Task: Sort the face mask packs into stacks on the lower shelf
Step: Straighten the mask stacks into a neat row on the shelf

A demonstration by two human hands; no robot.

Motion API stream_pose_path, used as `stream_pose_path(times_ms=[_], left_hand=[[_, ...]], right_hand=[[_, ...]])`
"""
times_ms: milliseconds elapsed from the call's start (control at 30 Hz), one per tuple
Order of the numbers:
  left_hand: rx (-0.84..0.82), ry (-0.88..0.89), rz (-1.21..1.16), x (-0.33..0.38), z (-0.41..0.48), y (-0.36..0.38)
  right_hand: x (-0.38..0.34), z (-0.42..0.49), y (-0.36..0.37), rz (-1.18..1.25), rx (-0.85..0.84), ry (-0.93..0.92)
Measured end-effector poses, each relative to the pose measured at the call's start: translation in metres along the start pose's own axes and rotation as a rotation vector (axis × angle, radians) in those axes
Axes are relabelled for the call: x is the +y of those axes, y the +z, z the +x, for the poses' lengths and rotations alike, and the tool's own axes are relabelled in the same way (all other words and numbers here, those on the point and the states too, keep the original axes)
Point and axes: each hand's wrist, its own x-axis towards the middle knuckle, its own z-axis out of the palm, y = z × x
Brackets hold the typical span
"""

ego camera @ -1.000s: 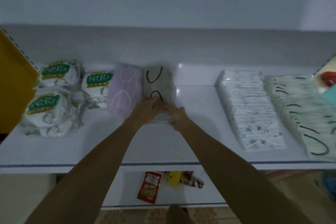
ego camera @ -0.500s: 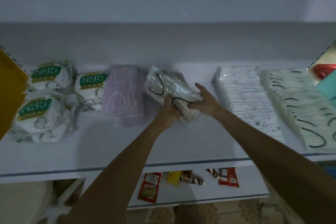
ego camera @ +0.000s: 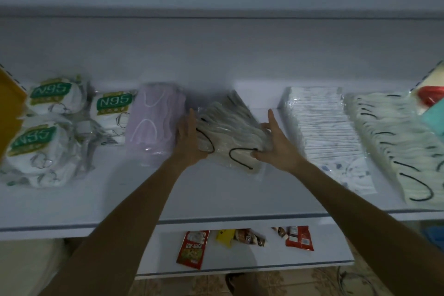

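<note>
Starting at the left of the shelf [ego camera: 216, 202], three white packs [ego camera: 57, 101] carry green N95 labels, with a purple pack [ego camera: 153, 118] just beside them. The left hand [ego camera: 189, 137], fingers straight, presses the left edge of the grey pack [ego camera: 235, 132], which sits askew at mid-shelf. The right hand [ego camera: 276, 146] pinches its right edge. A patterned white pack [ego camera: 322, 127] and a pale green pack [ego camera: 394, 139] lie to the right, their print too blurred to read.

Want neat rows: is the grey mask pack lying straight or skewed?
Skewed: the grey mask pack runs diagonally between left hand and right hand, unlike the straight purple pack.
</note>
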Motion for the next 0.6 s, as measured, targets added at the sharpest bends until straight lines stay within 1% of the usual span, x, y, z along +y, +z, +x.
stream_pose_path(times_ms=[67,167,267,367,467,500,600], left_hand=[[-0.012,-0.016,-0.050,0.002,0.006,0.001],[0.056,0.008,-0.064,0.004,0.019,0.005],[0.068,0.038,-0.083,0.004,0.025,0.014],[0.065,0.043,-0.160,0.006,0.028,0.022],[-0.007,0.003,-0.354,0.000,0.036,0.026],[-0.031,-0.025,-0.377,-0.004,0.040,0.026],[-0.143,-0.077,-0.261,-0.007,0.049,0.022]], right_hand=[[0.007,-0.004,0.008,0.069,0.053,0.017],[0.011,-0.005,0.014,0.135,0.027,0.028],[0.014,-0.003,0.010,0.092,0.002,0.022],[0.025,0.008,-0.017,0.016,-0.070,0.024],[0.033,0.029,-0.057,-0.092,-0.181,0.074],[0.034,0.036,-0.066,-0.105,-0.205,0.099],[0.039,0.050,-0.077,-0.129,-0.219,0.151]])
